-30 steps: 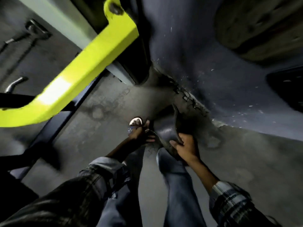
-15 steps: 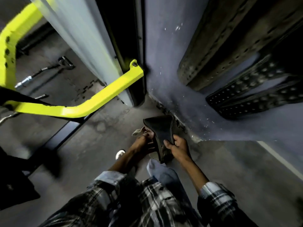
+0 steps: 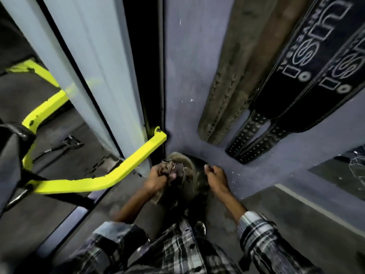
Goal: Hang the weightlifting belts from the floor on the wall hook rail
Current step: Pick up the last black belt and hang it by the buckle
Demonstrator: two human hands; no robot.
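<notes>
Now belt curled between both hands, axis unclear.

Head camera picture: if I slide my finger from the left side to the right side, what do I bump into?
Yellow bar → grey post → left hand → right hand → brown belt → black belts.

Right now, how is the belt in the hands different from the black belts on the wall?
The belt in the hands is worn, brownish and curled; the black belts hang straight with white lettering. The left hand and right hand hold it low, while the black belts hang on the wall. Both kinds are wide.
</notes>
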